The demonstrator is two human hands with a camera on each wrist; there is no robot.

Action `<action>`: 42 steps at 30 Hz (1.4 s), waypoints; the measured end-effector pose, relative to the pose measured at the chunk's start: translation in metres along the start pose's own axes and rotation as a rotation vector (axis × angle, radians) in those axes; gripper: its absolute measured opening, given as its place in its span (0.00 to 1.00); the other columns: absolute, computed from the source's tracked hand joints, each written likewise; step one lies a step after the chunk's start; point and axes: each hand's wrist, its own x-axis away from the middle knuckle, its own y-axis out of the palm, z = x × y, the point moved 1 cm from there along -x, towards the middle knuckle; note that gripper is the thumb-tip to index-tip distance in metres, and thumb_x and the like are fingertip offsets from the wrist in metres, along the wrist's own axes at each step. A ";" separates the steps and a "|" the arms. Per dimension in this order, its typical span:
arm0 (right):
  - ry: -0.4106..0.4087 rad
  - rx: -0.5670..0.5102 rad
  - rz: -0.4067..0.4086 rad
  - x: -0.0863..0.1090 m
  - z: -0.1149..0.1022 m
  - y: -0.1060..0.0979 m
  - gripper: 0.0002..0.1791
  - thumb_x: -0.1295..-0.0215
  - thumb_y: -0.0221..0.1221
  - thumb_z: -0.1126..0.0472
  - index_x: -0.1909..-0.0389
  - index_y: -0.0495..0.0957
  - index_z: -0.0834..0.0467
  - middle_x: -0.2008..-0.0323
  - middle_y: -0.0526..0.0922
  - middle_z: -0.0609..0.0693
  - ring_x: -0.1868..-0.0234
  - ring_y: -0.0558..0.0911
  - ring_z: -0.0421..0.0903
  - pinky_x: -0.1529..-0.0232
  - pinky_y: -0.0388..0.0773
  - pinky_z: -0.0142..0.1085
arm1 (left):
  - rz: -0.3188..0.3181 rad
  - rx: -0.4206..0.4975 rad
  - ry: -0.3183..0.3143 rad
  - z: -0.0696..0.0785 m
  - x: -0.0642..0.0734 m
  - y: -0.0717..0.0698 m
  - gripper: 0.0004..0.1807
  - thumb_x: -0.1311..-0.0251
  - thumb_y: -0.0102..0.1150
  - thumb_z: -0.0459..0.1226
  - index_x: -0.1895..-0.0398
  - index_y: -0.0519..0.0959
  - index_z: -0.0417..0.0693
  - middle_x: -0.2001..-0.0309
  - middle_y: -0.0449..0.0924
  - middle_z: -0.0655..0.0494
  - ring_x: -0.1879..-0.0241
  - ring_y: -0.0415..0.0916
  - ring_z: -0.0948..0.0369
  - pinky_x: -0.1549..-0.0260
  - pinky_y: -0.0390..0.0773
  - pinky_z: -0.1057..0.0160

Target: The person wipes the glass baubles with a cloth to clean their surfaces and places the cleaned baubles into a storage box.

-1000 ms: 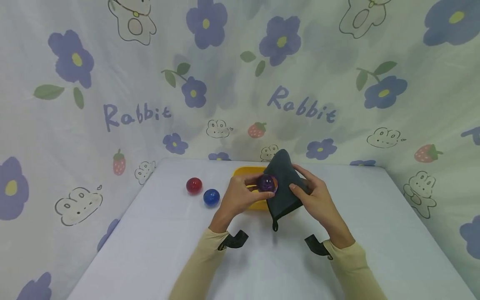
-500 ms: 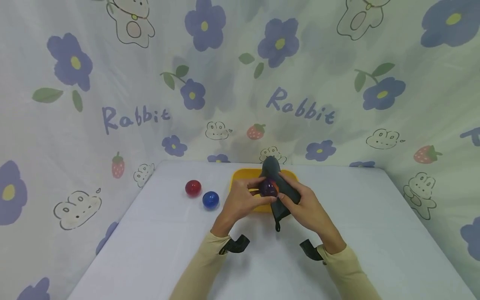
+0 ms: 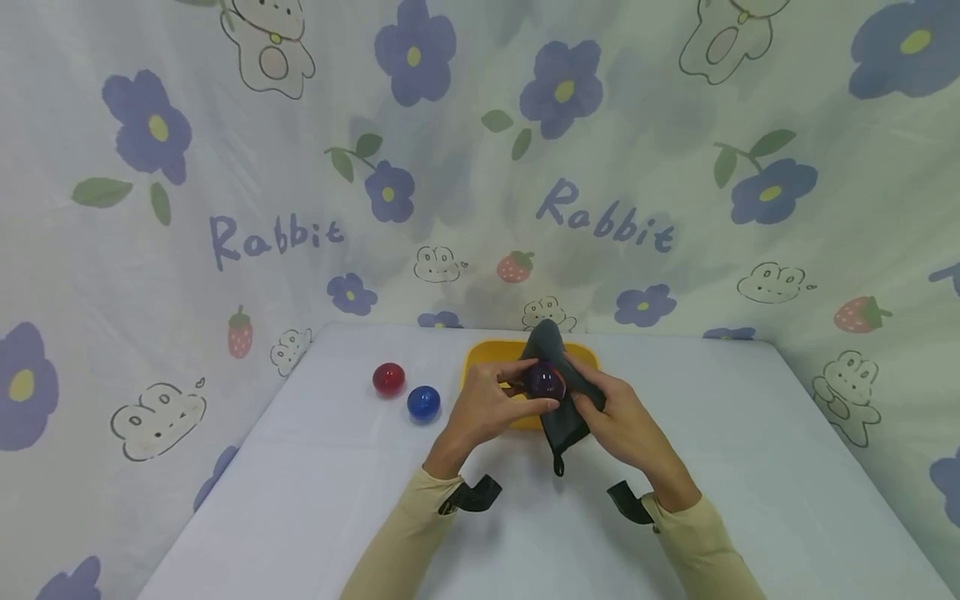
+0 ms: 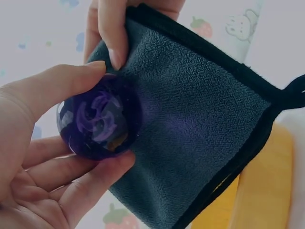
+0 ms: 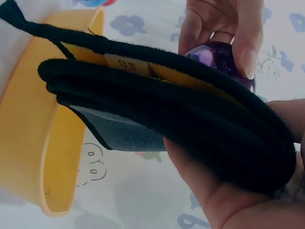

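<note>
My left hand (image 3: 486, 402) holds a clear purple ball (image 4: 101, 117) between thumb and fingertips. In my right hand (image 3: 624, 421) is a folded dark grey cleaning cloth (image 4: 190, 102) with black edging and a hanging loop at one corner. The cloth lies right up against the ball's far side, and the right fingers press in behind it. In the right wrist view the folded layers show edge-on, with a pale tag (image 5: 127, 64) between them. Both hands are raised over the front of a yellow plastic bin (image 3: 480, 353).
A red ball (image 3: 389, 379) and a blue ball (image 3: 423, 403) lie on the white table (image 3: 322, 500), left of the bin. A printed curtain (image 3: 465, 167) with flowers and rabbits hangs behind the table and along its sides.
The right hand has moved left and brought the cloth closer round the purple ball. The cloth appears narrower and lower than before. The left hand keeps its hold and shifts slightly right.
</note>
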 end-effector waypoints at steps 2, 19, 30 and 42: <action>0.004 0.002 0.001 0.000 0.000 0.000 0.30 0.23 0.51 0.67 0.22 0.64 0.53 0.31 0.76 0.66 0.47 0.85 0.53 0.47 0.85 0.44 | 0.005 0.000 -0.001 0.000 0.000 0.000 0.32 0.50 0.81 0.44 0.41 0.84 0.42 0.48 0.90 0.47 0.52 0.88 0.50 0.52 0.89 0.55; 0.020 0.018 0.052 0.003 0.001 -0.001 0.30 0.25 0.54 0.67 0.23 0.67 0.53 0.30 0.76 0.64 0.43 0.83 0.53 0.48 0.83 0.41 | 0.051 0.036 -0.010 -0.010 -0.001 0.004 0.31 0.47 0.79 0.45 0.39 0.83 0.47 0.43 0.87 0.50 0.46 0.86 0.51 0.46 0.87 0.53; -0.050 0.013 0.074 0.008 -0.006 0.007 0.30 0.26 0.53 0.70 0.25 0.70 0.53 0.35 0.79 0.66 0.57 0.84 0.48 0.64 0.81 0.32 | 0.044 0.020 -0.019 -0.013 0.000 0.005 0.32 0.48 0.80 0.45 0.39 0.84 0.46 0.43 0.88 0.52 0.47 0.87 0.56 0.45 0.87 0.58; -0.145 0.098 0.135 0.006 -0.011 0.013 0.32 0.28 0.53 0.73 0.25 0.70 0.51 0.39 0.82 0.65 0.65 0.79 0.46 0.69 0.76 0.31 | 0.000 -0.078 0.014 -0.009 -0.001 0.001 0.25 0.46 0.79 0.47 0.45 0.87 0.50 0.51 0.91 0.56 0.51 0.88 0.60 0.48 0.88 0.59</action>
